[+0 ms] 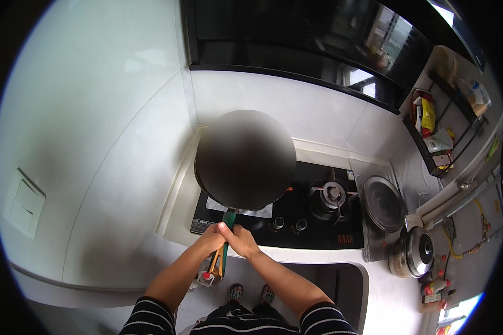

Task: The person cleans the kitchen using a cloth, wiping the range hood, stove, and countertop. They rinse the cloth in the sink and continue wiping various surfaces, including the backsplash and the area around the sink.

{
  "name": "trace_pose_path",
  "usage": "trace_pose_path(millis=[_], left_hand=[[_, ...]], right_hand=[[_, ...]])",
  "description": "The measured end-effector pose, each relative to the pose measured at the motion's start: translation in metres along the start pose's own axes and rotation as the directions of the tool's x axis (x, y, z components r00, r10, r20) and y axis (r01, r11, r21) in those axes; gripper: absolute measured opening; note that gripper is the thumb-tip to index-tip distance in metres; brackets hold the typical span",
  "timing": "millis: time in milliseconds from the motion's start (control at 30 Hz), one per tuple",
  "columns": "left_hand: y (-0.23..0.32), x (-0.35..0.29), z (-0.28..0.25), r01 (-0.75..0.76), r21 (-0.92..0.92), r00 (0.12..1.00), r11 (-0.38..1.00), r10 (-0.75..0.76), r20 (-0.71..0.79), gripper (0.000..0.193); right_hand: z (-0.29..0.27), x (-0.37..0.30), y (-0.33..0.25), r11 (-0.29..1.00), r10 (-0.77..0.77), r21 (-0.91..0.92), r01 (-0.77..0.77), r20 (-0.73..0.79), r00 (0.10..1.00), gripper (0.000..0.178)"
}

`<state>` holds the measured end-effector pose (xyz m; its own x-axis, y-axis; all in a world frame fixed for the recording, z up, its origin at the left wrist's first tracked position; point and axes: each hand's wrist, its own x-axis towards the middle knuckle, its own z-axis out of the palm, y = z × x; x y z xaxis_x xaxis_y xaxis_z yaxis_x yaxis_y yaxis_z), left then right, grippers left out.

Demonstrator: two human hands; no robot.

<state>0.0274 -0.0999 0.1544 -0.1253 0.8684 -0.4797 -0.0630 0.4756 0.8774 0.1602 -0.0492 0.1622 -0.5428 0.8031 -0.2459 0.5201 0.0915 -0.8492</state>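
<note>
Pale lettering marks your dark slippers (236,292). Your left hand (208,240) and right hand (241,241) are both wrapped around the green handle (230,218). The dark round pan (246,162) is over the left part of the black cooktop (321,237), its face too blurred to read. A small printed label (201,226) sits at the cooktop's front left corner, orange-red print (345,238) near its front right. Farther right, a yellow printed packet (428,115) stands on the wall rack (417,139).
</note>
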Motion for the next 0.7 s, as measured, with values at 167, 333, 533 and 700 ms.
trace_pose_path(millis=[167,333,533,700], left_hand=[[-0.003,0.005,-0.004,-0.022,0.007,1.000,1.000,0.022,-0.002,0.021],[-0.015,0.023,-0.017,-0.034,0.278,0.998,0.960,0.045,-0.034,0.030],[-0.011,0.013,-0.023,-0.325,0.615,0.839,0.718,0.519,-0.162,0.077],[0.012,-0.074,0.072,-0.748,0.340,0.589,0.570,0.806,-0.055,0.056]], right_hand=[[0.008,0.005,0.004,1.000,0.006,0.016,-0.005,-0.014,1.000,0.106],[0.006,-0.004,0.009,0.989,0.030,0.145,-0.028,-0.012,0.999,0.097],[-0.031,-0.082,0.026,0.973,0.071,0.226,-0.044,-0.112,0.991,0.089],[-0.056,-0.195,0.090,0.924,0.253,0.360,-0.131,-0.315,0.915,0.083]])
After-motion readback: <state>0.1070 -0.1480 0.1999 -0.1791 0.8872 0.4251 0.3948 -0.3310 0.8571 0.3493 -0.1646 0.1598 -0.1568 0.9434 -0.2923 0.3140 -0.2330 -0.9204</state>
